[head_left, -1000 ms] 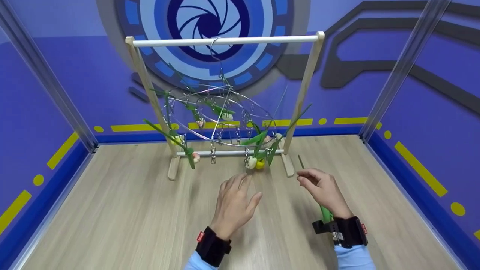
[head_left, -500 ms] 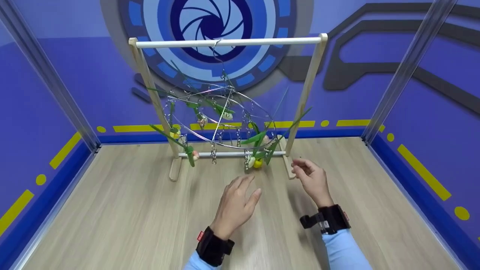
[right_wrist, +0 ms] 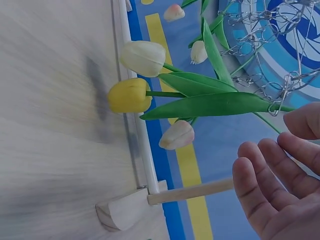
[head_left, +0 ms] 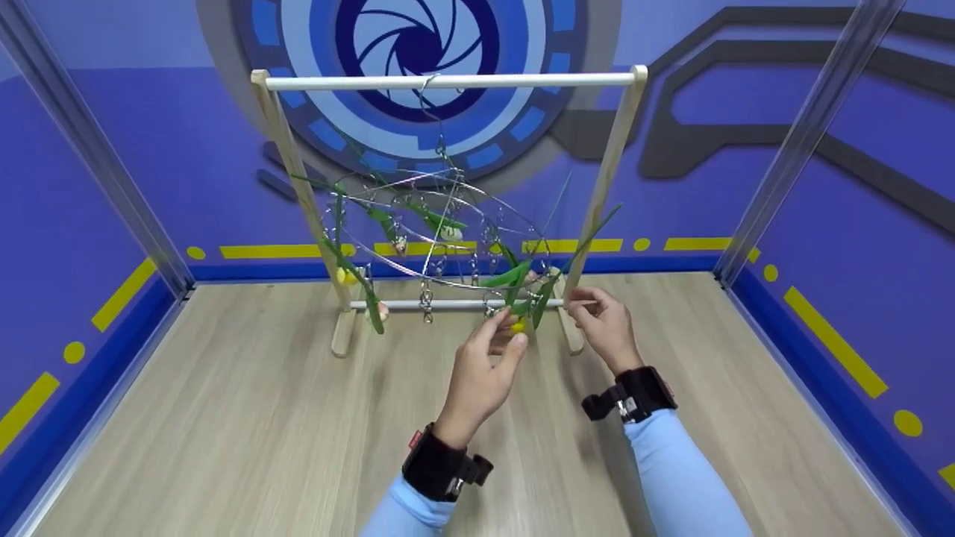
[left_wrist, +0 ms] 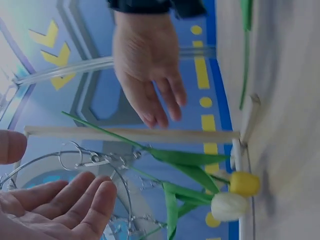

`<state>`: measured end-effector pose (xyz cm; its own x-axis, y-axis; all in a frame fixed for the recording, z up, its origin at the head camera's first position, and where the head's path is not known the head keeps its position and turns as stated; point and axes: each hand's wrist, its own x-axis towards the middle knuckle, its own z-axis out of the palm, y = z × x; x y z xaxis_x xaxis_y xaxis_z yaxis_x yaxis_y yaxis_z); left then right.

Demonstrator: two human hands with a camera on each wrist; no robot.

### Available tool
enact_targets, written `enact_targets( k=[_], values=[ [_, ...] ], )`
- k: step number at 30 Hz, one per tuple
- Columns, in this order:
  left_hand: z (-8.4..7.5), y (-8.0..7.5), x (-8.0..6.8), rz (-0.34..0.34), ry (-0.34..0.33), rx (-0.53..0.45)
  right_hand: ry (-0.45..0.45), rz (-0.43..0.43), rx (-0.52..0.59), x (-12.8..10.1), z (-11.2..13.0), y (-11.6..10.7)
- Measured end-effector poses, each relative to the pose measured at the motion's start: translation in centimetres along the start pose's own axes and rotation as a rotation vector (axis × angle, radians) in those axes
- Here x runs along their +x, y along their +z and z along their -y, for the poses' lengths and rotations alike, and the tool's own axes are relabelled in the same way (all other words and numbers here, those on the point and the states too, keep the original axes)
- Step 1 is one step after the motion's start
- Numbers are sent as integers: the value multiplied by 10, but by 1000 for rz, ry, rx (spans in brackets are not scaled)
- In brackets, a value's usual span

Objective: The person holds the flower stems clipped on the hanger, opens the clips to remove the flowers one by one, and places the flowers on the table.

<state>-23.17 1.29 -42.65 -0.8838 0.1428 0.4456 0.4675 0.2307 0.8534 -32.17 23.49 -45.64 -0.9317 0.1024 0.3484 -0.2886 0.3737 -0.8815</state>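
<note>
Both hands raised since before: left hand [head_left: 483, 367] and right hand [head_left: 606, 325], grips loose, empty, beside yellow tulip [head_left: 518, 327].

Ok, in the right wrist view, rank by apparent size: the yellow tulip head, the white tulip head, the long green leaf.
1. Long green leaf, clearly largest.
2. Yellow tulip head and white tulip head: they look about alike, so I would not rank one above the other.

The light is bright and even, with soft shadows on the wooden floor [head_left: 224, 418]. Both wrist views look dimmer, perhaps motion-blurred; the floor there is smeared.
</note>
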Motion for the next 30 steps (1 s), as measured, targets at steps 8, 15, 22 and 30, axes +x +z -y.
enact_targets(
  k=[8,15,22,30],
  values=[
    [-19,4,13,34,-73,-140,79,40,44,17,4,6],
    [-18,4,19,63,-121,-238,127,84,62,26,8,15],
    [-16,-4,16,63,-106,-270,132,112,76,28,16,23],
    [-19,-13,7,32,-54,-238,89,132,29,22,19,23]
  ],
)
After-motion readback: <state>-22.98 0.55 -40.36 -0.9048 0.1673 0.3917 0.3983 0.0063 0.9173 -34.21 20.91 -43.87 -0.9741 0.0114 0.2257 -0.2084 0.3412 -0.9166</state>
